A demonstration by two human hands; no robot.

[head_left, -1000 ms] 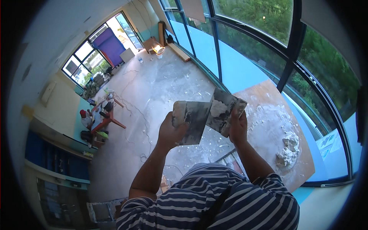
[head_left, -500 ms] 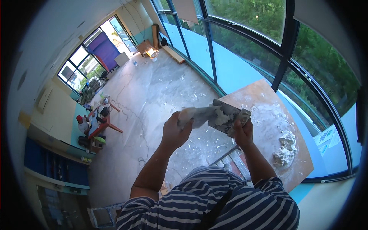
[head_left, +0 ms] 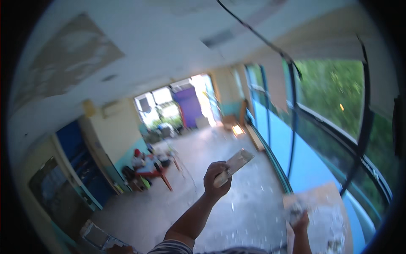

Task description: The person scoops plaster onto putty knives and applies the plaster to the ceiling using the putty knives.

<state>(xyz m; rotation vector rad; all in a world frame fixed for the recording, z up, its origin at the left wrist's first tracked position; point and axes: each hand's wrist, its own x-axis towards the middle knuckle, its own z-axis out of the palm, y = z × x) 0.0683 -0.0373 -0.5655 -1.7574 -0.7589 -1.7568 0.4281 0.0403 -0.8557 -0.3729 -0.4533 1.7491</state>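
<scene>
My left hand (head_left: pixel 217 180) is raised in front of me, its fingers wrapped round the pale handle of a putty knife (head_left: pixel 242 161). The wide flat blade points up and to the right, smeared with pale material. Lower and to the right, my right hand (head_left: pixel 301 222) is closed round a broad scraper (head_left: pixel 296 210), blurred and grey. It hangs over a wooden board (head_left: pixel 313 194) coated in white plaster (head_left: pixel 323 226). Part of the board's near side runs out of view.
A black cable (head_left: pixel 258 36) hangs from the ceiling (head_left: pixel 169 38), which has a rough beige patch (head_left: pixel 69 55). Windows line the right side. A red table (head_left: pixel 154 172) with items on it stands at left, a person (head_left: pixel 138 160) beside it. A lit lamp (head_left: pixel 237 130) sits far back.
The view has tilted up, showing more ceiling. My hands, close together before, have moved apart: the left is up with the putty knife, the right down over the board with the scraper.
</scene>
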